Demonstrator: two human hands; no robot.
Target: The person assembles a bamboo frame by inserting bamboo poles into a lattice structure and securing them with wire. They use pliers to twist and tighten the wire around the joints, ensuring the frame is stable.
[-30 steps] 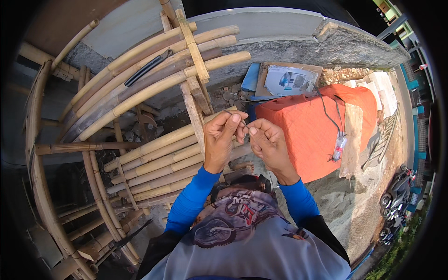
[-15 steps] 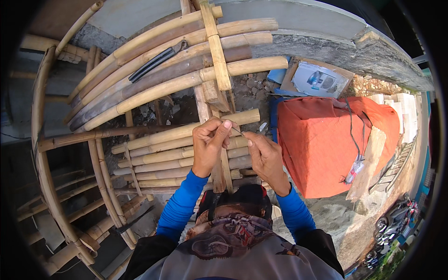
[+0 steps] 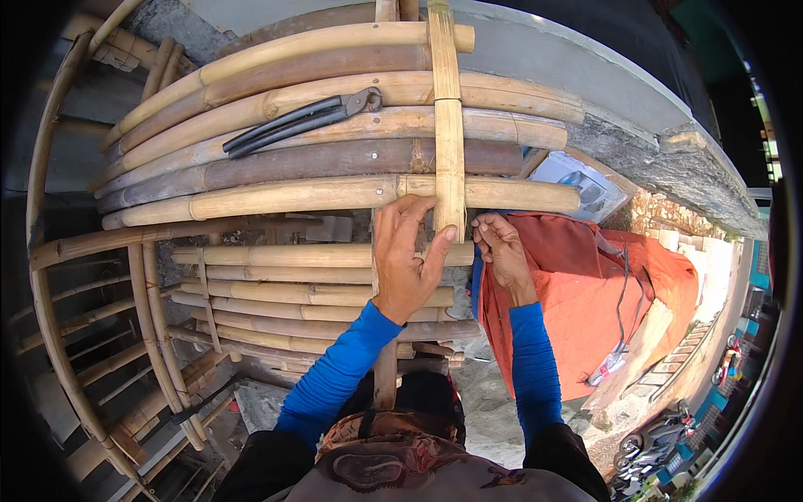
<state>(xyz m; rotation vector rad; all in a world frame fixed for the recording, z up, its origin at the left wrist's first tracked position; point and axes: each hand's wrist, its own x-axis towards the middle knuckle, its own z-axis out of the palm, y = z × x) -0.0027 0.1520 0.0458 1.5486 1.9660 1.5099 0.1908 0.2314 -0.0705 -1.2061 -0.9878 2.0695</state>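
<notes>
A pale flat bamboo strip (image 3: 448,151) lies across several round bamboo poles (image 3: 293,194). At its near end is my left hand (image 3: 406,263), thumb and fingers apart, fingertips against the nearest pole and thumb at the strip's end. Just right of that end, my right hand (image 3: 503,255) is closed in a pinch below the pole; what lies between its fingertips is too small to make out. Black-handled pincers (image 3: 305,120) rest on the poles farther off, touched by neither hand.
A lower row of bamboo poles (image 3: 276,294) lies nearer me. At right stands a bulky load under an orange tarp (image 3: 556,309), with a printed cardboard box (image 3: 577,180) behind it. A bamboo frame (image 3: 52,335) rises at left, and a concrete wall (image 3: 577,75) runs behind.
My hands held a thin dark wire-like piece between them; now they are apart, left at the strip, right beside it. The view has shifted closer to the upper poles.
</notes>
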